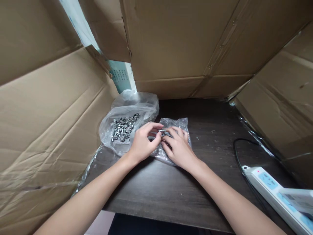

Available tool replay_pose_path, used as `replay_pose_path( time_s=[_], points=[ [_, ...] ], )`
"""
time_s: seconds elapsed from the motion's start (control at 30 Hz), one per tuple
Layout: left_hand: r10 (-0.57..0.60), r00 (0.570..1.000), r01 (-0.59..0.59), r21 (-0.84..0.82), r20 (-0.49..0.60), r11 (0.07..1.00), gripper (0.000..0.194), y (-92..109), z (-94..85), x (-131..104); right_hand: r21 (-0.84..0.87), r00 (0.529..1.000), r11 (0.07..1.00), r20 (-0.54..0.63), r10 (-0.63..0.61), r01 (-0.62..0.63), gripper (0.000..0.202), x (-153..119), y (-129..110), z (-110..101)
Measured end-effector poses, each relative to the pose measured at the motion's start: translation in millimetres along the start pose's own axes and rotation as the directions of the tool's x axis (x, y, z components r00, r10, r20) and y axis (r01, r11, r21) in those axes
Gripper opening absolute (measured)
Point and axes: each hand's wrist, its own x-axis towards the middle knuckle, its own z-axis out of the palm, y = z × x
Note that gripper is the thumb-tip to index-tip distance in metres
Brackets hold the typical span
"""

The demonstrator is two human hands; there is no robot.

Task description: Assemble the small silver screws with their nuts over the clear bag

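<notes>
A small shiny metal bolt (162, 130) lies level between my hands. The thumb and index finger of my left hand (144, 140) close around its left end. Curled fingers of my right hand (179, 147) meet its right end. Below both hands a clear plastic bag (174, 122) lies on the table, with small metal pieces partly showing between the fingers. To the left, beside my left hand, a larger open plastic bag (106, 130) holds a heap of metal bolts (124, 127) with round heads. My palms and fingers hide much of the smaller bag.
Cardboard walls (171, 42) enclose the dark wooden table (151, 186) at the back and both sides. A white power strip (269, 192) with a black cable (236, 153) is at the right. A printed green sheet (119, 75) shows through a gap behind the bags.
</notes>
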Motion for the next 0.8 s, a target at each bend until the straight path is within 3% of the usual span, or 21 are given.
replay_pose_path(
  time_s=[0.23, 0.37, 0.5, 0.6, 0.8],
  points=[
    [0.094, 0.995, -0.095, 0.073, 0.026, 0.993, 0.021, -2, -1.4, -1, -0.026, 0.996, 0.996, -0.013, -0.086, 0.085, 0.019, -1, 3, -1],
    [0.075, 0.997, -0.078, 0.085, 0.035, 0.993, 0.020, -5, -1.5, -1, -0.040, 0.989, 0.990, -0.055, -0.134, 0.132, 0.019, 0, 7, -7],
    [0.077, 0.996, -0.081, 0.083, 0.050, 0.993, 0.019, -5, 1.5, -2, -0.017, 0.989, 1.000, -0.143, -0.029, 0.026, 0.019, -1, 9, -18],
    [0.103, 0.992, -0.108, 0.069, 0.075, 0.992, 0.018, -4, 3.8, -4, 0.089, 0.963, 0.994, -0.257, 0.086, -0.065, 0.019, -3, 9, -23],
    [0.137, 0.985, -0.143, 0.052, 0.110, 0.988, 0.018, -3, 6.2, -5, 0.273, 0.948, 0.961, -0.298, 0.115, -0.031, 0.015, -5, 7, -22]
  ],
)
